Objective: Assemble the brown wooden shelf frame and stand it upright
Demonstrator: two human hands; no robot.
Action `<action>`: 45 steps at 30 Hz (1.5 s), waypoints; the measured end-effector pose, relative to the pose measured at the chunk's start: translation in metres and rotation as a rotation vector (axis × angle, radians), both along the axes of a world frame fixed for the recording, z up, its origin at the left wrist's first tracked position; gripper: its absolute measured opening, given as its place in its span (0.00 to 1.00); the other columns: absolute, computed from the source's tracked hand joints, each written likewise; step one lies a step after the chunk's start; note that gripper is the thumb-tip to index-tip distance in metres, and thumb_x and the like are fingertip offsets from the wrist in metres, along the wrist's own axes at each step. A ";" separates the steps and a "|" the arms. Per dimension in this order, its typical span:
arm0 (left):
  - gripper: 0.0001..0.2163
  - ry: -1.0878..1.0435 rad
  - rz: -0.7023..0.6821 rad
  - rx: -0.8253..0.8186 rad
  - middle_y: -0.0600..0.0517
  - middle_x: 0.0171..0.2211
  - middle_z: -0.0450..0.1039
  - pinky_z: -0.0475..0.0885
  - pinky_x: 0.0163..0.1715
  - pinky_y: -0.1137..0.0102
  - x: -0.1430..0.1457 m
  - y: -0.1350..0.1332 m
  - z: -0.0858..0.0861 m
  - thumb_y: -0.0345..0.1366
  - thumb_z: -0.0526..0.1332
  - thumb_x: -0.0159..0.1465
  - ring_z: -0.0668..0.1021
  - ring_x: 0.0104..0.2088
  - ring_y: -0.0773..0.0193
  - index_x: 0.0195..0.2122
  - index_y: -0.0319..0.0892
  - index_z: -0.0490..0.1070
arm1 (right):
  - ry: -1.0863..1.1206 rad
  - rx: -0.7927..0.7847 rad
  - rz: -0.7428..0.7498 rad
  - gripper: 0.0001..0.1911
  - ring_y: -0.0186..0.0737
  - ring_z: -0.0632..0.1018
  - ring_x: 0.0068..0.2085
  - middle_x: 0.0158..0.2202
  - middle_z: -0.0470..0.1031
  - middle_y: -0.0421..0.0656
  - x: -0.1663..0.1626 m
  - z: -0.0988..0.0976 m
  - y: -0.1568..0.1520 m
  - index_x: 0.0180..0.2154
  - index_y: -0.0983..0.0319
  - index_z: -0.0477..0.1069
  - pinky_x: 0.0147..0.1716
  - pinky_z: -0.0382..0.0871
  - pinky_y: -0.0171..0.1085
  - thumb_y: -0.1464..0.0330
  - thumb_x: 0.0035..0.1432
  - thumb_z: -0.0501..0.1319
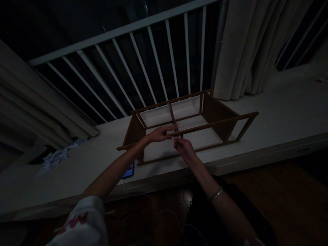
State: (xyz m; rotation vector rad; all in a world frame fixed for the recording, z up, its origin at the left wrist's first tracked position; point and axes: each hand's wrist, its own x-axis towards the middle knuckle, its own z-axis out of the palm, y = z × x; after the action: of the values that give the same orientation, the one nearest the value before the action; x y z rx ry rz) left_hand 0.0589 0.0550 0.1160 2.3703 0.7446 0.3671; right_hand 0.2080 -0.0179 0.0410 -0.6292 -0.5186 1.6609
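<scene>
A brown wooden shelf frame (205, 128) lies on its side on the white ledge, its rails and end panels forming an open box. My left hand (160, 134) is closed about the middle of its near upper rail, fingers on either side of the wood. Just to the right and below that rail, my right hand (185, 148) pinches a thin, shiny metal tool (174, 138) whose exact kind is too dim to make out. The tool lies close to the left fingertips, where a crossbar meets the rail.
The white ledge (282, 112) runs under a window with a white railing (135, 48). Curtains (238, 51) hang at both sides. A phone (129, 171) with a white cable (153, 205) sits by the front edge. Crumpled patterned cloth or paper (55, 159) lies at left.
</scene>
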 end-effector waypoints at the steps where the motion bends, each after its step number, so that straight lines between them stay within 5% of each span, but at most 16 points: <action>1: 0.27 -0.002 0.000 0.002 0.46 0.63 0.47 0.64 0.53 0.60 0.000 0.000 0.000 0.44 0.59 0.57 0.55 0.62 0.56 0.58 0.49 0.54 | -0.005 -0.002 0.000 0.13 0.31 0.69 0.25 0.22 0.70 0.40 0.000 0.000 0.000 0.23 0.62 0.70 0.27 0.65 0.33 0.60 0.44 0.66; 11: 0.28 0.002 0.001 0.014 0.45 0.62 0.48 0.65 0.52 0.62 0.001 0.002 -0.001 0.43 0.59 0.57 0.56 0.62 0.56 0.58 0.47 0.54 | 0.022 -0.029 -0.038 0.11 0.30 0.67 0.23 0.21 0.67 0.38 -0.002 0.005 0.002 0.23 0.62 0.68 0.25 0.65 0.32 0.62 0.47 0.65; 17: 0.28 -0.020 -0.018 0.048 0.46 0.62 0.48 0.57 0.58 0.60 0.002 0.008 -0.003 0.43 0.59 0.57 0.56 0.62 0.58 0.58 0.47 0.55 | 0.050 -0.053 -0.052 0.10 0.28 0.66 0.22 0.20 0.66 0.37 -0.002 0.008 0.006 0.22 0.63 0.67 0.25 0.65 0.31 0.65 0.49 0.63; 26: 0.27 -0.032 -0.006 0.057 0.45 0.62 0.49 0.58 0.57 0.60 0.003 0.009 -0.005 0.44 0.59 0.57 0.57 0.61 0.57 0.58 0.47 0.56 | -0.027 0.036 -0.081 0.12 0.31 0.68 0.24 0.22 0.69 0.39 -0.001 0.006 0.003 0.26 0.62 0.69 0.25 0.64 0.32 0.60 0.48 0.62; 35: 0.28 -0.002 0.005 0.067 0.45 0.63 0.45 0.67 0.49 0.64 0.004 0.007 -0.004 0.44 0.58 0.58 0.57 0.61 0.55 0.59 0.45 0.53 | -0.389 0.221 -0.223 0.20 0.29 0.65 0.21 0.21 0.71 0.39 -0.002 -0.004 0.007 0.26 0.62 0.69 0.22 0.58 0.32 0.50 0.50 0.57; 45: 0.26 -0.011 -0.005 0.073 0.46 0.62 0.46 0.63 0.54 0.60 0.003 0.009 -0.006 0.41 0.58 0.59 0.58 0.61 0.55 0.58 0.46 0.55 | -0.356 0.187 -0.094 0.26 0.30 0.65 0.19 0.17 0.69 0.40 -0.004 -0.004 0.013 0.24 0.63 0.71 0.17 0.52 0.32 0.45 0.47 0.56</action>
State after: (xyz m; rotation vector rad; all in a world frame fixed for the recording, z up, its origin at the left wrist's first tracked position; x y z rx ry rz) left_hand 0.0623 0.0637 0.1096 2.4359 0.7323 0.4111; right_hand 0.2042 -0.0047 0.0366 -0.8024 -0.8762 1.3977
